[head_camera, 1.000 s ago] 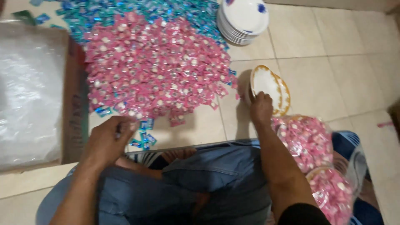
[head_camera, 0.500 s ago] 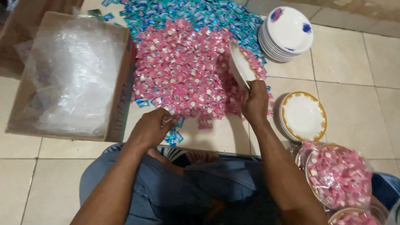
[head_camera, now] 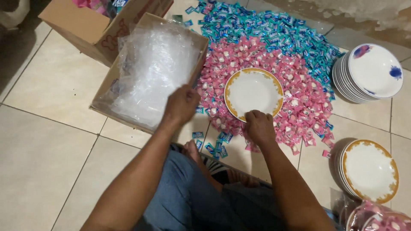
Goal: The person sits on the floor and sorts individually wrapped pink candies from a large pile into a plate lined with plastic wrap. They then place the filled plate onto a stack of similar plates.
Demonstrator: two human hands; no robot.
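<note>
Item 1. Right hand: fingers curled over the near rim of a gold-rimmed white plate, pinching its edge. The plate lies flat on top of the pink wrapped sweets, just beyond the fingertips.

Item 2. Left hand: loosely closed, knuckles up, at the near corner of a cardboard box filled with clear plastic bags. Whether the fingers have hold of a bag cannot be told; they are turned away from the camera.

Item 3. Teal wrapped sweets: heaped beyond the pink ones, far side of the plate; a few strays lie on the tiled floor between the two hands.

Item 4. Stack of white plates with blue flowers: to the right of the right fingers, well apart.

Item 5. Stack of gold-rimmed plates: right of the right wrist, on the floor.

Risk note: the plate rests on loose sweets, an uneven bed; a rim-only pinch could let it tip or slide, scattering sweets or knocking it on the tile. Thin bags may cling together and come up several at once.
</note>
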